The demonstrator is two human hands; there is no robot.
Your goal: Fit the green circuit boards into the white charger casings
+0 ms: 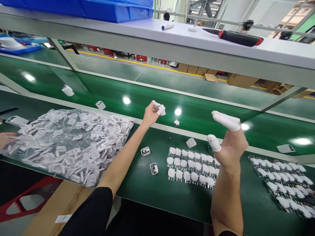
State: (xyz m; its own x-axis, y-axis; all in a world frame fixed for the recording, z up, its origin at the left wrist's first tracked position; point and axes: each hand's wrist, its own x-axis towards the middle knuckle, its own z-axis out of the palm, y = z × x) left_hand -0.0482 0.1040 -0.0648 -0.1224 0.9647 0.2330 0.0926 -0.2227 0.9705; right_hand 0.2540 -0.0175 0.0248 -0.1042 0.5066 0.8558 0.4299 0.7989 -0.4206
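My left hand (153, 113), with white finger cots, reaches over the green belt. Its fingers are pinched on what looks like a small white plastic housing (162, 110), partly covered by the fingertips. White finger cots also cover fingers of my right hand (228, 139), which is raised with thumb and fingers apart and nothing between them. Below it lie rows of green circuit boards (187, 164) topped with white round pads. Two white housings with parts inside, an upper one (145, 151) and a lower one (154, 168), stand on the dark green table between my arms.
A clear bag of white plastic pieces (81, 141) covers the left of the table, where another person's hand (7, 141) touches it. More boards (283, 183) lie at right. Housings and a small board (176, 122) rest on the belt. A shelf (187, 42) spans overhead.
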